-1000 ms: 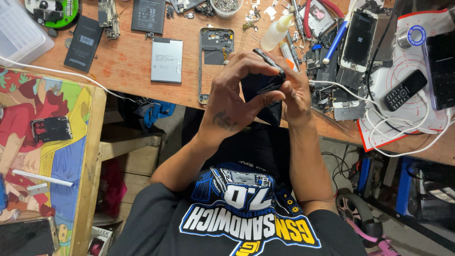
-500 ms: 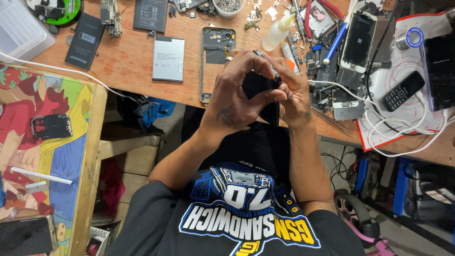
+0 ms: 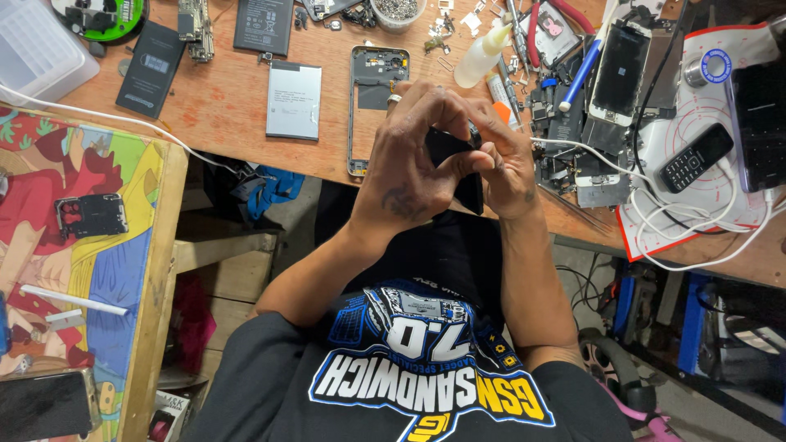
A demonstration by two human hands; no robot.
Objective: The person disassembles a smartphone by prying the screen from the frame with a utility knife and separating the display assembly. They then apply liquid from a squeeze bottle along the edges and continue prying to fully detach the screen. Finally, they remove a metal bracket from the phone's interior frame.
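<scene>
Head view, person seated at a wooden workbench [image 3: 246, 155]. Both hands are raised above the near edge of the bench, meeting over a small black phone part [image 3: 453, 155].

Left hand [image 3: 409, 172]: fingers curled closed around the black part from the left and over its top; a ring shows on one finger. Right hand [image 3: 506, 168]: fingers narrow, tips pinched against the part's right upper edge. Both hands touch the part; the left covers more of it.

Orientation: the part's long axis appears to run roughly away from the body toward the bench, with its lower end showing dark between the two wrists. It sits between the palms, nearer the left hand's fingertips than the right palm.

Hidden: most of the part is covered by fingers, so its exact kind, face and edges cannot be made out. Whether the right fingers also hold a thin tool cannot be told.

Nearby on the bench: a phone mid-frame [image 3: 377, 106] just beyond the hands, a silver battery [image 3: 293, 100] to its left, a glue bottle [image 3: 483, 57].
</scene>
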